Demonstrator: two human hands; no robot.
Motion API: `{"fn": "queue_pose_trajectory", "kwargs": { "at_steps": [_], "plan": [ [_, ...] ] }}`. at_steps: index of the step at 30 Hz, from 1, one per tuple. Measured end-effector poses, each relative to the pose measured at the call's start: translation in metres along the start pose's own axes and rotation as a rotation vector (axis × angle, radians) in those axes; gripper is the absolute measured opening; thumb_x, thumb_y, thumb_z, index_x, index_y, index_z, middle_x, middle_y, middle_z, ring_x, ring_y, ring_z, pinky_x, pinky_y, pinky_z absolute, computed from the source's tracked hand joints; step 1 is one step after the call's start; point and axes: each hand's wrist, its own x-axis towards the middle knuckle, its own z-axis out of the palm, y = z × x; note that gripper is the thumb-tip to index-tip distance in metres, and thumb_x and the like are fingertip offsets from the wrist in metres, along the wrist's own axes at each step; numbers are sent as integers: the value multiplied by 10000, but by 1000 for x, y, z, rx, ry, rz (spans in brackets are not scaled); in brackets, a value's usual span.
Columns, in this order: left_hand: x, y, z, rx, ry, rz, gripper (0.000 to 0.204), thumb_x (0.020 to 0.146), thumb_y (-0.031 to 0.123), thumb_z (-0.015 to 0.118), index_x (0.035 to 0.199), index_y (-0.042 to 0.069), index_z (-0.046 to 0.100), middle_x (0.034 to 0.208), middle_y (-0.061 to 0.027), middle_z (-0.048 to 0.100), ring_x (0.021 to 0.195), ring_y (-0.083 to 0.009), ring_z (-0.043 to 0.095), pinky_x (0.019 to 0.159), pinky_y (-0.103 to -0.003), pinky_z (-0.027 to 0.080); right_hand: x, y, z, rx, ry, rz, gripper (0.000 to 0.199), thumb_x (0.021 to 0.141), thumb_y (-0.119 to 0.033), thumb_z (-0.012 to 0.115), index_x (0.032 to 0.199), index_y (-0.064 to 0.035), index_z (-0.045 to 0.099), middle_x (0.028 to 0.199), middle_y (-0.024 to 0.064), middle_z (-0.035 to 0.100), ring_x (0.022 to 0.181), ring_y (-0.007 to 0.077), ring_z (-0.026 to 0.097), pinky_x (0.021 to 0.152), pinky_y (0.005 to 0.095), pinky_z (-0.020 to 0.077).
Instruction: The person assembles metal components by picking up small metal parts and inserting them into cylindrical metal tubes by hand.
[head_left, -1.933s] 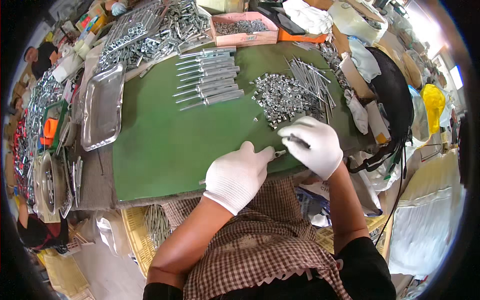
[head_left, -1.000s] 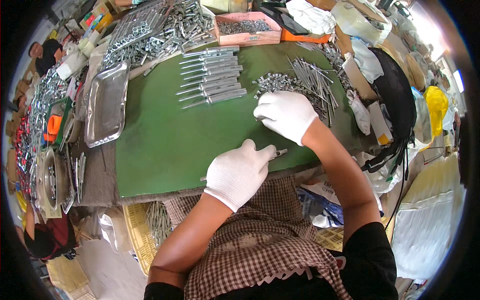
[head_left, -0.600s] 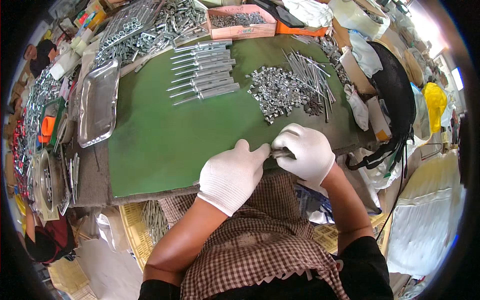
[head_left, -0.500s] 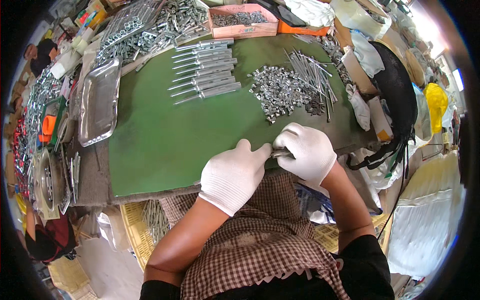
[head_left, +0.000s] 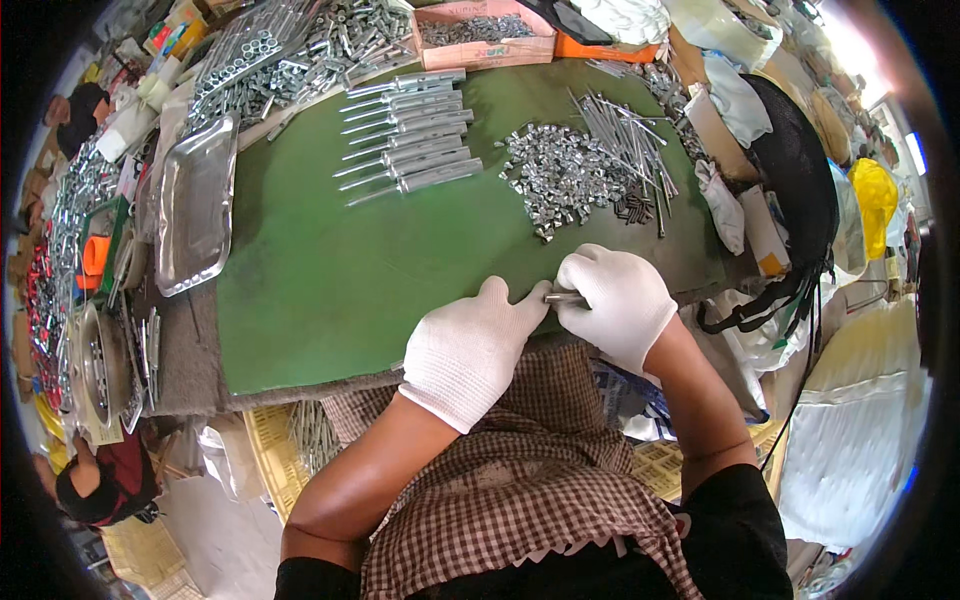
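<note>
Just above the front edge of the green tabletop (head_left: 330,270), both my white-gloved hands meet and are closed. Between the fingertips shows a short length of silvery metal tube (head_left: 566,297). My right hand (head_left: 615,305) pinches it, and my left hand (head_left: 470,340) grips at its left end; the gloves hide the rest. Farther off lies a row of several metal cylinders with thin rods (head_left: 430,178) pointing left. Beyond my right hand is a heap of small shiny metal pieces (head_left: 565,180), with long thin metal rods (head_left: 640,145) and small dark pins (head_left: 634,209) beside it.
An oblong metal tray (head_left: 197,205) stands at the left edge. A pink box (head_left: 486,55) of small parts and a mound of metal tubes (head_left: 340,50) line the back. A black mesh bag (head_left: 795,180) sits at right. Yellow crates (head_left: 270,450) stand below. Another person (head_left: 105,480) is at lower left.
My right hand has shifted slightly, and the metal tube between my fingers now lies more level. The left hand has edged a little to the right. The laid-out parts stay in place.
</note>
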Motion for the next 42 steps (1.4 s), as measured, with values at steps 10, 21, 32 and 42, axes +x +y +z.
{"fn": "queue_pose_trajectory", "kwargs": {
  "at_steps": [10,21,32,42],
  "plan": [
    [2,1,-10,-10,-27,27,346,902,188,569,1244,210,614,735,-97,542,556,-294,601,509,-417,513,6,12,20,1625,268,146,363,1010,-353,515,995,-3,607,665,8,468,516,98,400,463,252,321],
    [11,5,-18,41,-113,26,257,936,216,561,1183,215,630,725,-99,561,547,-297,615,509,-413,521,18,-7,60,1553,666,-62,400,982,-237,437,653,-22,514,536,-8,385,470,83,286,458,265,194],
    [-17,-7,-18,85,144,-43,154,876,280,672,908,140,617,741,-69,586,610,-272,628,549,-384,506,20,7,56,1984,569,-26,504,991,-426,440,704,-23,540,522,-45,268,457,82,262,449,268,192],
    [-132,-55,-54,55,181,-353,287,809,125,698,1092,78,690,1022,-100,650,923,-306,629,815,-434,490,18,-1,51,1638,508,208,283,917,-175,491,1066,25,625,718,20,528,504,52,373,446,212,297]
  ]
}}
